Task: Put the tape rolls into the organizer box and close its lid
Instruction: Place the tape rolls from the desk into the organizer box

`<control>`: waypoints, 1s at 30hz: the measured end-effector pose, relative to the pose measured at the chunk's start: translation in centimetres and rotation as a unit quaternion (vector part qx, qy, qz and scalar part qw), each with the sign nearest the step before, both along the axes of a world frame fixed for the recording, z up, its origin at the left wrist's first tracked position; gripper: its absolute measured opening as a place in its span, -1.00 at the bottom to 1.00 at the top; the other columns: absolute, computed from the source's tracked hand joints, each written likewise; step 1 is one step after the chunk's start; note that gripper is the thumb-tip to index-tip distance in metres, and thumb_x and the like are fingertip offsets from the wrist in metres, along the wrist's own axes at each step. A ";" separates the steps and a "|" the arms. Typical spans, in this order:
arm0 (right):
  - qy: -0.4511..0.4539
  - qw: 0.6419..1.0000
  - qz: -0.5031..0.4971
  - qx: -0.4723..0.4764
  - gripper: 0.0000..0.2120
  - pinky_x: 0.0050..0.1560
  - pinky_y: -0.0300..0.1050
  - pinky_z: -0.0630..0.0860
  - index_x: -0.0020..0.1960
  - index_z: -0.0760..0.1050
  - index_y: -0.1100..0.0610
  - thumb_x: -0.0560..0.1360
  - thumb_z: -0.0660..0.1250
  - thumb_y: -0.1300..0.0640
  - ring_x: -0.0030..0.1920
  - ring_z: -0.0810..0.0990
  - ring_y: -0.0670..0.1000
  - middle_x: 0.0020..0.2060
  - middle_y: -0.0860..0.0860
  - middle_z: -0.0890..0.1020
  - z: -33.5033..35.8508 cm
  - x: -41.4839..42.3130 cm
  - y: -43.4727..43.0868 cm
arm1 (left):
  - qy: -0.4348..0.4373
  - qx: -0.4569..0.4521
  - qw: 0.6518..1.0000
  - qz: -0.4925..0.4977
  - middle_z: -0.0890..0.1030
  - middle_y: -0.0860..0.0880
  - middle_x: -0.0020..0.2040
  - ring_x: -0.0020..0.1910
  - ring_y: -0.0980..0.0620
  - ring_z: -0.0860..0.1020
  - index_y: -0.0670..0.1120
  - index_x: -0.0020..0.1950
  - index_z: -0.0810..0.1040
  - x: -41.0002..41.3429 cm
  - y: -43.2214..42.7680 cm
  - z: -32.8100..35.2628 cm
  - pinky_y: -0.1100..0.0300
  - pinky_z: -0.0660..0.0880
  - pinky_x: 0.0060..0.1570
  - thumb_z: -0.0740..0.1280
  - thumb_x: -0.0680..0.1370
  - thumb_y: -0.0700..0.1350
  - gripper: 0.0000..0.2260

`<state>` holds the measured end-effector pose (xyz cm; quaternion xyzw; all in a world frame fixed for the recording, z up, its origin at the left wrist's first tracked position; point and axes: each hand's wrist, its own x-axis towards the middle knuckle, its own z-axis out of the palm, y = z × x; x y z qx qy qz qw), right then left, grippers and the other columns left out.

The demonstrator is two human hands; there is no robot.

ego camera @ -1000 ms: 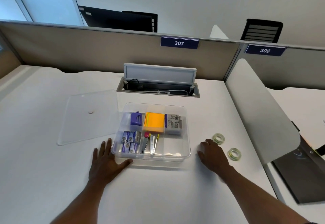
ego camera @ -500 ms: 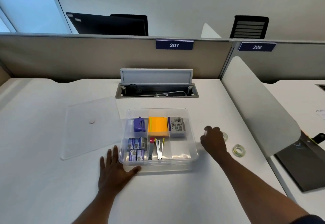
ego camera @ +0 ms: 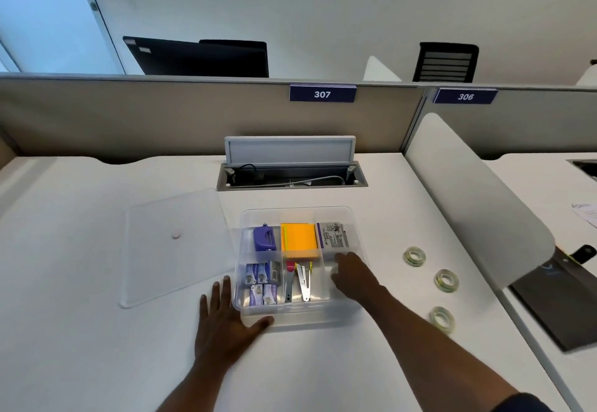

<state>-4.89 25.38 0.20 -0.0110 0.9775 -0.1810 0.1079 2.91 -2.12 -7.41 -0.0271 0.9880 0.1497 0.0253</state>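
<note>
On the white worktop (ego camera: 97, 363) sat the clear organizer box (ego camera: 295, 214), lid off, with the lid (ego camera: 168, 269) lying flat just to its left. The left hand (ego camera: 226, 324) was spread flat on the worktop, fingers open, thumb pressed against the box's near-left corner, not holding anything. The right hand (ego camera: 352, 277) was reaching down into the box's right-hand compartment, fingers curled. Something pale showed at the fingertips, but I honestly couldn't tell if it was a tape roll or just glare off the plastic. Three tape rolls were still out on the worktop to the right of the box, well apart from it: the far tape roll (ego camera: 414, 256), the middle tape roll (ego camera: 446, 280), and the near tape roll (ego camera: 442, 319), which looked a bit blurry. Inside the box were a purple stapler (ego camera: 264, 238), orange sticky notes (ego camera: 298, 245), a white labelled packet (ego camera: 332, 240) and some small staple boxes (ego camera: 262, 282).
</note>
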 end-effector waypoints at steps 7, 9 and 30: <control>0.242 0.963 -0.114 -0.041 -0.79 -0.21 0.02 0.59 0.03 0.55 0.30 0.43 0.25 0.37 -0.18 0.62 0.24 -0.12 0.23 0.61 0.4 0.0 1.1 | 0.003 0.007 1.000 0.010 0.01 -0.05 0.57 0.54 -0.04 -0.06 -0.01 0.54 -0.06 -0.1 0.1 -0.1 -0.04 -0.13 0.51 -0.03 0.25 0.62 0.04; 0.257 0.948 -0.178 -0.054 -0.74 -0.15 0.00 0.58 0.07 0.54 0.27 0.43 0.20 0.36 -0.12 0.60 0.20 -0.03 0.19 0.59 1.4 -0.4 2.7 | 0.000 0.002 1.000 0.009 0.00 -0.04 0.57 0.54 -0.04 -0.06 -0.01 0.54 -0.08 -0.1 0.2 0.0 -0.03 -0.14 0.51 -0.03 0.26 0.62 0.04; 0.033 0.976 -0.195 0.088 -0.78 -0.04 0.09 0.51 0.10 0.38 0.30 0.47 0.19 0.28 -0.03 0.55 0.36 0.02 0.29 0.42 -2.8 -1.8 12.7 | 0.009 0.003 1.000 0.020 0.01 -0.01 0.57 0.54 0.01 -0.09 0.01 0.54 -0.05 -0.2 0.3 -0.3 -0.02 -0.13 0.51 -0.01 0.31 0.58 -0.03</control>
